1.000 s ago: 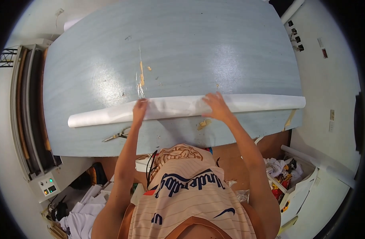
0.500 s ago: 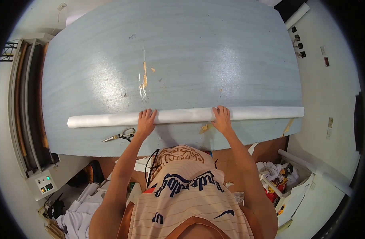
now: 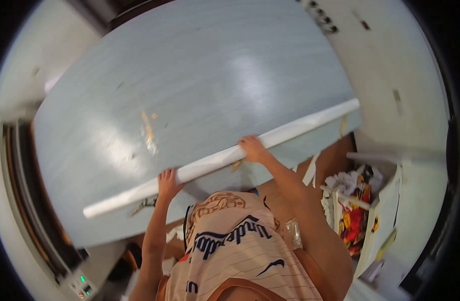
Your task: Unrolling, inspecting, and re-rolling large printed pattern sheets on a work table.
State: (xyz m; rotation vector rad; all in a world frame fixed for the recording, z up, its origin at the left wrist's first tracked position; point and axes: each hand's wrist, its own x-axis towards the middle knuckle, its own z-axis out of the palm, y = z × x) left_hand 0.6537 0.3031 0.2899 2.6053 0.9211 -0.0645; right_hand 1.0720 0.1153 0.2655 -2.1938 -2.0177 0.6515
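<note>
A long, thin white roll (image 3: 210,166) of sheet material, paper or cloth I cannot tell, lies along the near side of a pale blue table (image 3: 190,90). My left hand (image 3: 168,183) is curled over it left of its middle, fingers on the far side. Farther right, my right hand (image 3: 251,148) grips the roll the same way, fingers bent over its top. The undersides of both hands are hidden. Close to the roll, left of my left hand, lies a pair of scissors (image 3: 145,204), blurred and partly covered.
Torn brown tape (image 3: 148,128) sticks to the tabletop beyond the roll. On the right, below table height, stands a white bin (image 3: 385,213) of scraps and bright packaging. A machine with rollers and a lit control panel (image 3: 83,287) borders the left side. A wall rises at right.
My view has turned, so the table and roll now appear slanted, with the right end higher. Both hands stay on the roll, at about the same places along it.
</note>
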